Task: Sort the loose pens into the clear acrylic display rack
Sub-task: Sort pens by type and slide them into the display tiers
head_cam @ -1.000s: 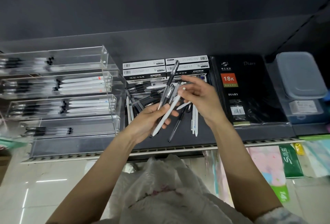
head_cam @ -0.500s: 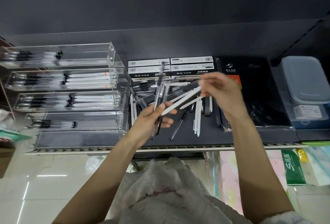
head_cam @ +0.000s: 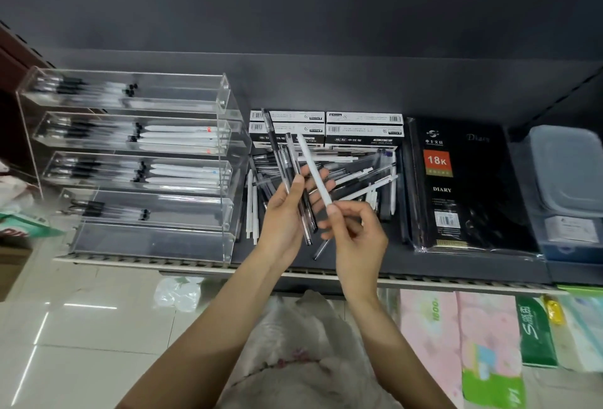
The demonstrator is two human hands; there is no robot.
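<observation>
at the centre of the frame the right hand (head_cam: pixel 357 239) pinches a white pen (head_cam: pixel 314 169) at its lower end, fingers curled, the pen tilted up and to the left. just left of it the left hand (head_cam: pixel 287 212) grips a bunch of clear pens (head_cam: pixel 295 180), thumb across them. behind both hands loose pens (head_cam: pixel 359 177) lie piled on the shelf (head_cam: pixel 456 265). the clear rack (head_cam: pixel 225 160) stands at left, its tiers partly filled. pen boxes (head_cam: pixel 363 129) sit behind the pile, a black diary (head_cam: pixel 463 186) to its right.
</observation>
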